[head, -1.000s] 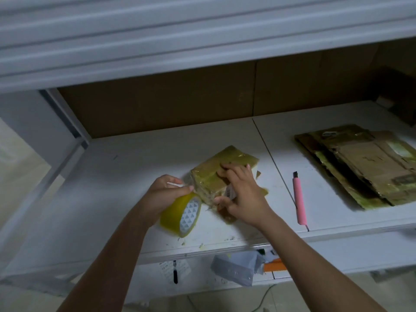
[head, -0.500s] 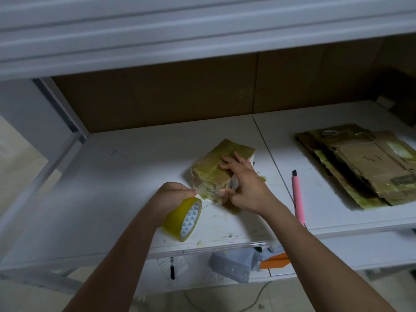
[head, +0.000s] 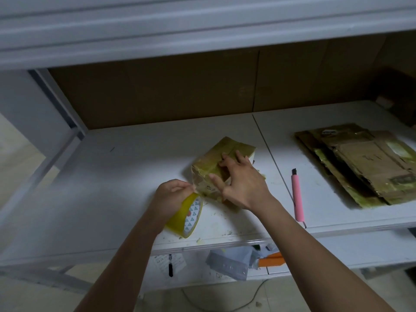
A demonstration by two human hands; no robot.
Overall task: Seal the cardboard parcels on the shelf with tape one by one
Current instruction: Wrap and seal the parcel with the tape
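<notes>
White metal shelf point(head: 112, 176), two panels meeting at a seam right of centre; brown board backs it. Far right on the shelf: stack of flattened cardboard point(head: 360, 167), tape-streaked, lying flat, well apart from the hands. Centre: small cardboard parcel point(head: 216, 163), wrapped in yellowish tape, sitting at an angle on the left panel just beside the seam. Right hand point(head: 243, 183) on the parcel, fingers spread and fairly straight across its top, thumb pressed on the near face; grip released, pressing rather than clutching. Left hand point(head: 173, 197) just left of the parcel's near corner, fingers curled round the yellow tape roll point(head: 186, 215); grip grasping the roll, fingertips meeting at the parcel's corner. Roll stands on edge near the shelf's front lip. Pink utility knife point(head: 297, 199) lies on the right panel, between parcel and flattened stack, blade end pointing away. Small tape scraps dot the shelf near the front edge.
</notes>
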